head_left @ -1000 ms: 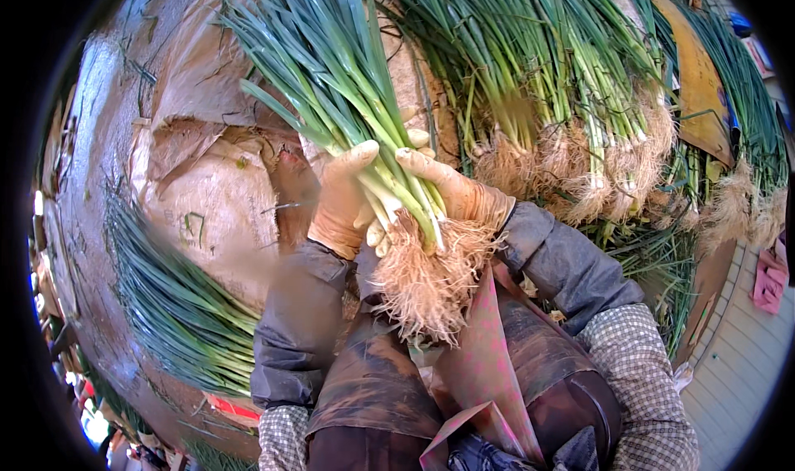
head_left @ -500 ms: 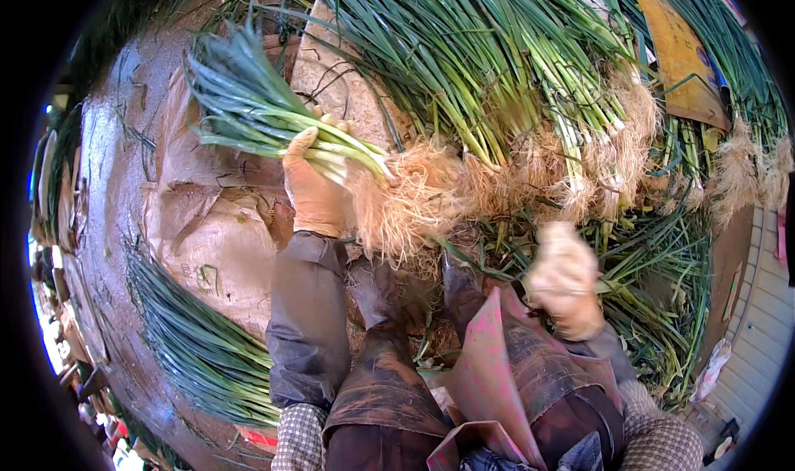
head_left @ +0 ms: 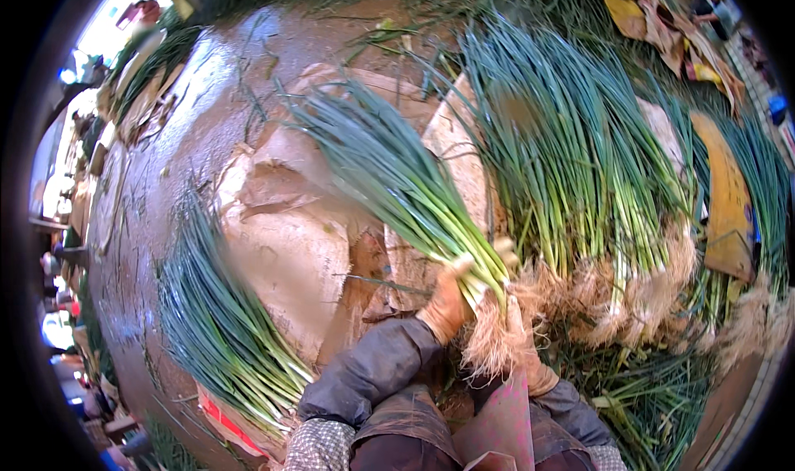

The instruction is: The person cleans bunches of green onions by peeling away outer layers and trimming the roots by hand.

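Note:
My left hand [head_left: 447, 302], in a tan glove, is closed around a bunch of green onions [head_left: 414, 193], just above the pale roots. The long green leaves slant up and to the left over a brown sack. My gloved right hand [head_left: 537, 373] is at the root end of the same bunch, touching or very near the stringy roots [head_left: 490, 343]. Its fingers are partly hidden among the roots and blend with them, so their grip is unclear.
A wide row of green onions [head_left: 571, 156] lies to the right, roots toward me. Another pile [head_left: 236, 314] lies at the left. Brown sacking [head_left: 290, 251] covers the wet floor [head_left: 157, 222] between them. Loose leaves [head_left: 646, 396] are heaped at lower right, beyond my apron [head_left: 501, 425].
The view has shifted. My left hand still holds the bunch, its leaves now pointing more upward. My right hand, apart and blurred before, has come in to the roots.

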Available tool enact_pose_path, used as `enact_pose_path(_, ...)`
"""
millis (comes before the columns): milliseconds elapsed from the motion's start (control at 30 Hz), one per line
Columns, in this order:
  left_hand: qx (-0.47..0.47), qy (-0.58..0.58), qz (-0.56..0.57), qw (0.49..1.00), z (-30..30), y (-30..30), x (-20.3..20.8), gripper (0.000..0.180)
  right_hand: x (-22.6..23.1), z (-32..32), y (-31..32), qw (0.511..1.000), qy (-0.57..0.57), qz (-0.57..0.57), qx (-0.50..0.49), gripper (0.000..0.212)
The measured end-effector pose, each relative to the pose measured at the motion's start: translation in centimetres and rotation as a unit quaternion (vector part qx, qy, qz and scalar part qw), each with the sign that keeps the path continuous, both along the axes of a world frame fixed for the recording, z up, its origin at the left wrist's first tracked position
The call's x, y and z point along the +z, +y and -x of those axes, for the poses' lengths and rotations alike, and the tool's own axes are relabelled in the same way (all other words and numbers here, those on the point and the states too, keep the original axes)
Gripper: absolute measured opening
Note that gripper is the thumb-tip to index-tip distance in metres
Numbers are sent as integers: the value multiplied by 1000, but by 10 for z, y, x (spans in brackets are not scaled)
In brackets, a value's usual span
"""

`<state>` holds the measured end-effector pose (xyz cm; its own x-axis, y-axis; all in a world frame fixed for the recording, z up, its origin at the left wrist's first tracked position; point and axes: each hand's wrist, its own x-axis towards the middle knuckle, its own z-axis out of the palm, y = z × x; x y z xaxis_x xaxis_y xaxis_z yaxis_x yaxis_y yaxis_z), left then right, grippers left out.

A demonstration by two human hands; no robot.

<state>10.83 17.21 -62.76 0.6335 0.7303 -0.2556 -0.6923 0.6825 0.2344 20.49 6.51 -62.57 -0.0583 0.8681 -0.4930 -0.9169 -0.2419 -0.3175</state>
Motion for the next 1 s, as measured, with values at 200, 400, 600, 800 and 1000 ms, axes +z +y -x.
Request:
enact_pose_path(200, -69, 20, 19, 997, 27, -8, 23, 43, 34, 21, -13, 950, -279, -34, 139, 43)
enact_pose_path(400, -193, 349, -91, 912, 118, 36, 45, 21, 28, -7, 23, 787, -474, -42, 393, 67)
enact_pose_path(600, -266, 434, -112, 853, 172, 13, 62, 30, 12, 47, 127, 797, -537, -76, 266, 77)
enact_pose_path(800, -331, 477, -89, 809, 199, -15, 48, 26, 26, 13, 115, 808, -542, -7, 229, 46)
enact_pose_path(1000, -328, 491, -66, 804, 202, -24, 37, 25, 36, 20, 112, 949, -262, 18, 174, 35)
